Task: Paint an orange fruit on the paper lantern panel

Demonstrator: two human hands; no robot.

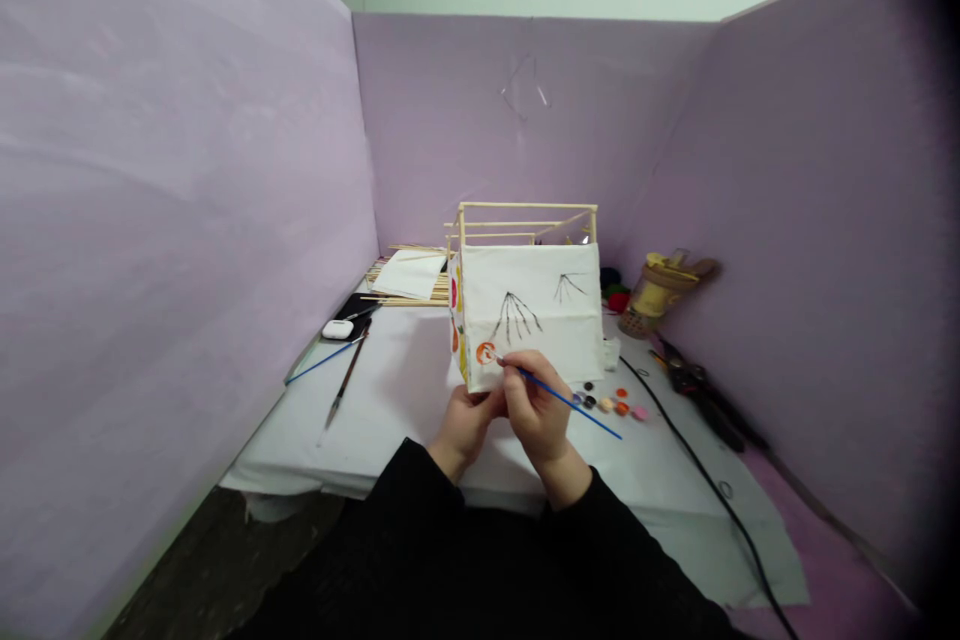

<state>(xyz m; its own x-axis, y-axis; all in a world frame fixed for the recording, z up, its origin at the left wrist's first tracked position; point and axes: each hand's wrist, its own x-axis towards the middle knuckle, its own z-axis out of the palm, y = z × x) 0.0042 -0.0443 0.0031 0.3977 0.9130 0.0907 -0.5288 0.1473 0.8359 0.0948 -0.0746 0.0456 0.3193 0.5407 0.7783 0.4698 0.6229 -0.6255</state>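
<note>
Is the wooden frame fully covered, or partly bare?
Partly bare: the upper sticks of the wooden frame show uncovered above the white covering.

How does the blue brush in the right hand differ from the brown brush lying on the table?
The blue brush is gripped in the right hand; the brown brush lies on the table. The blue brush's tip is by the orange mark; the brown brush's paler end points toward the table's near edge. Both are long and slender.
</note>
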